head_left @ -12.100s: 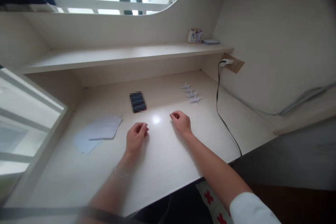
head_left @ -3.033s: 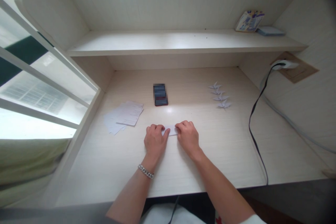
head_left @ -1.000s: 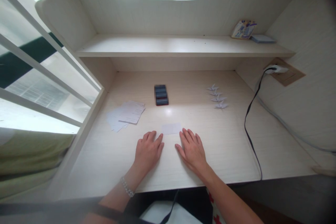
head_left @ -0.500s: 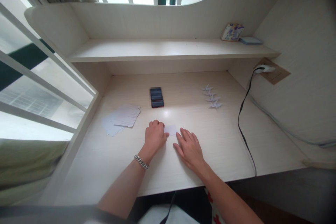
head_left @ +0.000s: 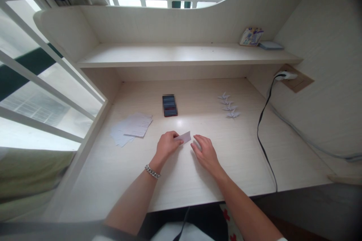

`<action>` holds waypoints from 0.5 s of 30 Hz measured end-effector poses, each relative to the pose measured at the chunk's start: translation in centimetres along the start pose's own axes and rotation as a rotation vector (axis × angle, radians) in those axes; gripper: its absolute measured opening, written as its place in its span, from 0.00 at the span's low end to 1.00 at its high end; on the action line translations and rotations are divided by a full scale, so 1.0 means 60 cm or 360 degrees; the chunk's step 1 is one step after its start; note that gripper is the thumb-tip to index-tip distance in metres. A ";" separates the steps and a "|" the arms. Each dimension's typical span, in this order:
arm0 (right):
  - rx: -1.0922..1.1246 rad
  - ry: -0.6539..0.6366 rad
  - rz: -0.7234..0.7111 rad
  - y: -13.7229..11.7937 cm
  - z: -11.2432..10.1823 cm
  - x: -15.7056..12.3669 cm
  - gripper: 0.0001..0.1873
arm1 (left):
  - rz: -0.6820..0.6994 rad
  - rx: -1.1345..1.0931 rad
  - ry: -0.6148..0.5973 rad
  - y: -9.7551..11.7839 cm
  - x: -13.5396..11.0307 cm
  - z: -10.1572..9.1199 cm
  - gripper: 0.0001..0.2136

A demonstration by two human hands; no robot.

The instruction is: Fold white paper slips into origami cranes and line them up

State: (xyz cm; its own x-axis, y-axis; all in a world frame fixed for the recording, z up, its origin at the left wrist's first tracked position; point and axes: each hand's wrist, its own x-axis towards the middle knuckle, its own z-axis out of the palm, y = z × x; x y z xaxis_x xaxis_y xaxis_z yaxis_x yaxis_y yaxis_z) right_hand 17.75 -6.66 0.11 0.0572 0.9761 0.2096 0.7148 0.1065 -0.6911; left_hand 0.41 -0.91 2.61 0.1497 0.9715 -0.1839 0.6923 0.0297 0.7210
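My left hand [head_left: 167,145], with a chain bracelet on its wrist, pinches a small piece of white paper [head_left: 185,137] by its left end. The paper is tilted up off the desk. Just to the right of it, my right hand [head_left: 206,152] is held with thumb and fingers apart, not touching the paper. Several small folded paper cranes [head_left: 229,106] stand in a column at the right. Loose sheets of paper [head_left: 137,125] overlap at the left, some with printed lines.
A dark, pixelated phone-like object [head_left: 169,105] lies behind my hands. On the shelf [head_left: 169,53] rest a patterned packet [head_left: 251,36] and a flat pale-blue item [head_left: 270,45]. A black cable [head_left: 261,135] runs from the wall socket [head_left: 299,79] across the desk's right side.
The paper was flat on the desk between both hands; now my left hand has lifted and tilted it. My right hand has risen slightly, its fingers more curled.
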 end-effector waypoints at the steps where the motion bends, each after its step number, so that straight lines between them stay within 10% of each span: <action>1: 0.0145 0.0020 0.0130 -0.004 0.004 0.007 0.19 | -0.0021 -0.0213 0.0018 -0.003 0.000 0.003 0.11; 8: 0.1296 -0.0294 0.0679 -0.033 0.034 0.072 0.15 | -0.0208 -0.1166 0.0013 -0.012 -0.004 0.011 0.18; 15: 0.1327 -0.0353 0.0606 -0.017 0.053 0.119 0.14 | -0.0177 -0.1414 -0.0033 -0.026 0.026 -0.006 0.15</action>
State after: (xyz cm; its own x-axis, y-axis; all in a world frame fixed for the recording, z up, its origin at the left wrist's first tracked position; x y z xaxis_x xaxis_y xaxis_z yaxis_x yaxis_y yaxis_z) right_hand 15.22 0.82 0.15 -0.0112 0.9777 -0.2096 -0.0586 -0.2099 -0.9760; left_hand -0.69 0.63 1.45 0.1328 0.9480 -0.2894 -0.0969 0.3030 0.9481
